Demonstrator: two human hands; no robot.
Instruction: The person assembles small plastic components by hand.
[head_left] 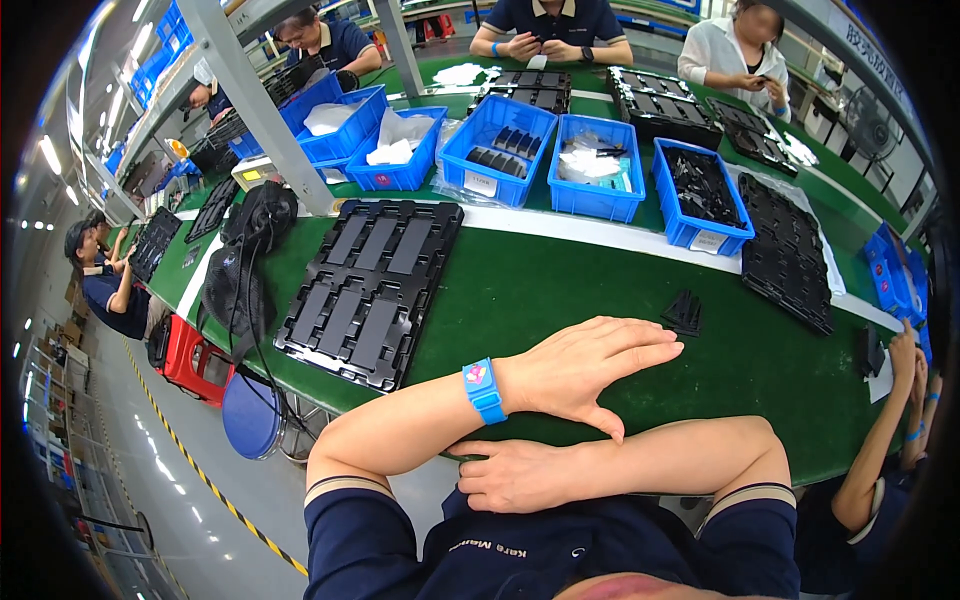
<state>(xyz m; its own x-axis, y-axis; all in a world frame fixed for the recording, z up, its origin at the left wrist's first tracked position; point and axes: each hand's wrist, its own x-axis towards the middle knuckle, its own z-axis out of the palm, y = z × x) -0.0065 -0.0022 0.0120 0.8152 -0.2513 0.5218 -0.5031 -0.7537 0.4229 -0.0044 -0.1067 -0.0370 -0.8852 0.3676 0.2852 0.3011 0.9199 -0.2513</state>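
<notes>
Left hand (572,372): thumb and fingers apart; black strips (683,314) just beyond its fingertips. Right hand (520,476): curled, grip cannot be told. Farther beyond, blue bin (736,240) holds black parts (697,186); leftward, black tray (425,282) holds dark plates (381,332).

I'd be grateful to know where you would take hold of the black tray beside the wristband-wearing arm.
Probably by the rims of both long sides, near their middles, one hand from the left and one from the right. The tray lies flat, longer than wide, and flat panels fill its inside, leaving the outer rims for the fingers.
</notes>
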